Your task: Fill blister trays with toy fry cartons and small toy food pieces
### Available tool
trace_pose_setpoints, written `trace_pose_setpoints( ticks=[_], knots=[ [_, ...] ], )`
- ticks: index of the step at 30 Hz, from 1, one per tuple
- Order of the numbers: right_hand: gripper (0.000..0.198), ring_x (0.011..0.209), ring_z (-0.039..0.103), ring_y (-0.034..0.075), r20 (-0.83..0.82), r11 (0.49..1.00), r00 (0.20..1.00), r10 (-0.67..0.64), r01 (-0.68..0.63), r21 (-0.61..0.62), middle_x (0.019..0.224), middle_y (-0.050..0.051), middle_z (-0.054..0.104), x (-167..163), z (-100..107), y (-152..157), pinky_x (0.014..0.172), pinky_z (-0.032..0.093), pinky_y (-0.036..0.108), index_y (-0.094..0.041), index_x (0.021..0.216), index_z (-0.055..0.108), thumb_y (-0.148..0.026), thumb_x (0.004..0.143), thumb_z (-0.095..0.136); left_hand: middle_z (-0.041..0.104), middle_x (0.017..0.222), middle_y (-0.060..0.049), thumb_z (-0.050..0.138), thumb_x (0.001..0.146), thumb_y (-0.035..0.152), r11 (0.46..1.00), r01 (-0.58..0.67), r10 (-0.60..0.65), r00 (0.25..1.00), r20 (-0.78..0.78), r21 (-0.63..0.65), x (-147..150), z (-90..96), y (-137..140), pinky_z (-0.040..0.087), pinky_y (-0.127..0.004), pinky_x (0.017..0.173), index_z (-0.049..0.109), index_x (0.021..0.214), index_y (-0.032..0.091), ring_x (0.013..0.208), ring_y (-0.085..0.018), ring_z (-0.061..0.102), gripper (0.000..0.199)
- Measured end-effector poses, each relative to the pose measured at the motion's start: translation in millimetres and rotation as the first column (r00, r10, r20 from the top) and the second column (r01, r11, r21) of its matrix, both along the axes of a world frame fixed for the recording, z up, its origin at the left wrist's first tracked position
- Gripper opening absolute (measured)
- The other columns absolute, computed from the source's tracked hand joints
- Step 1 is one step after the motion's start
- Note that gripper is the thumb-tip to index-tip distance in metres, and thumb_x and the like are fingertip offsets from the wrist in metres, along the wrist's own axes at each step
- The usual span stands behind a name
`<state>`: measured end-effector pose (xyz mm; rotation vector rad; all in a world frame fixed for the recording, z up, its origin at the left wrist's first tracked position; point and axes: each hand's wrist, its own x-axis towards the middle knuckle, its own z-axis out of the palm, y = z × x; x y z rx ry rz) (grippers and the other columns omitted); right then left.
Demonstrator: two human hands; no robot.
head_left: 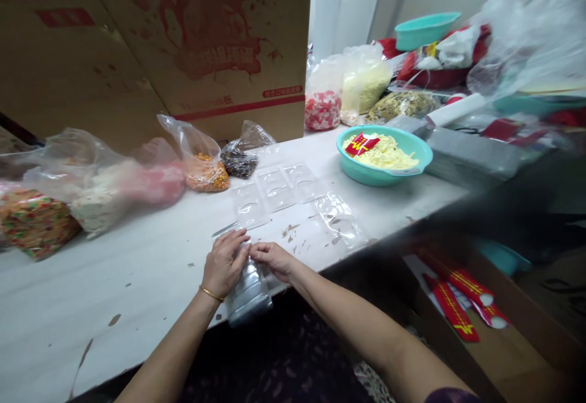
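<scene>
At the table's front edge lies a stack of clear plastic bags [251,298]. My left hand [226,261] lies over its upper part, fingers bent and gripping it. From the other side, my right hand [273,259] pinches at the stack's right edge, its fingertips close to my left thumb. Exactly which layer they hold is too small to make out. Just beyond my hands, flat clear plastic bags rest on the white table [155,287]: one bag [249,203], a second bag [275,188] and a third bag [300,181] in a row, and another bag [339,218] to the right.
A turquoise bowl [373,175] holds pale yellow shreds and a red packet [361,143]. Bags of orange bits [207,174], dark bits [238,162] and pink stuff [158,182] line the back left. Behind them stand cardboard boxes [196,36]. An open carton [513,354] sits lower right.
</scene>
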<state>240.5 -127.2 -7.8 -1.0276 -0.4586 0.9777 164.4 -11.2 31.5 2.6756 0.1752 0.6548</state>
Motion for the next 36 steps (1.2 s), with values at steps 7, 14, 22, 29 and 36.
trace_pose_setpoints(
  ticks=[7,14,22,29,36],
  knots=[
    [0.031,0.058,0.041,0.008,-0.142,1.000,0.990,-0.006,0.003,-0.023,0.060,-0.003,0.053,4.0,-13.6,-3.4,0.062,0.030,0.023,-0.016,0.060,0.064,-0.042,0.048,0.077,0.063,0.109,-0.006,0.051,0.080,0.033,0.998,0.009,-0.004,0.998,0.069,-0.068,-1.7,-3.2,0.7,0.040,-0.042,0.096,0.063,0.095,0.020,0.109,-0.021,0.051,0.023],
    [0.025,0.070,0.048,0.012,-0.112,0.999,0.993,0.025,-0.029,-0.037,0.068,0.000,0.059,2.5,-9.1,-6.6,0.070,0.033,0.026,-0.017,0.066,0.067,-0.038,0.052,0.074,0.064,0.107,-0.005,0.053,0.078,0.031,0.991,-0.018,0.031,0.995,0.097,-0.133,-3.8,-3.2,-2.5,0.041,-0.043,0.095,0.064,0.092,0.020,0.109,-0.021,0.052,0.020],
    [0.012,0.063,0.045,0.010,0.070,0.992,0.993,-0.093,0.099,-0.083,0.059,-0.003,0.054,-5.7,20.1,-5.3,0.067,0.033,0.025,-0.016,0.056,0.059,-0.027,0.060,0.062,0.061,0.114,-0.008,0.051,0.078,0.033,1.000,-0.016,0.017,1.000,0.021,-0.023,-3.7,1.0,-5.4,0.040,-0.042,0.097,0.064,0.097,0.017,0.112,-0.023,0.049,0.028],
    [0.013,0.057,0.045,0.010,0.198,0.896,0.953,-0.229,0.286,-0.340,0.055,-0.001,0.053,40.3,22.1,-59.5,0.053,0.032,0.024,-0.016,0.053,0.056,-0.027,0.056,0.061,0.066,0.103,-0.003,0.057,0.072,0.030,1.000,0.018,-0.018,0.999,-0.032,-0.003,2.2,0.0,-7.8,0.044,-0.043,0.092,0.067,0.087,0.022,0.106,-0.024,0.052,0.020],
    [0.013,0.060,0.053,0.014,0.533,0.666,0.838,-0.121,0.466,-0.582,0.063,0.004,0.057,104.0,38.2,-111.8,0.050,0.037,0.024,-0.016,0.058,0.057,-0.024,0.068,0.053,0.065,0.106,-0.004,0.056,0.074,0.030,1.000,-0.010,0.011,0.999,-0.033,0.015,4.0,0.1,-4.5,0.043,-0.042,0.092,0.067,0.089,0.020,0.107,-0.024,0.051,0.022]
  ],
)
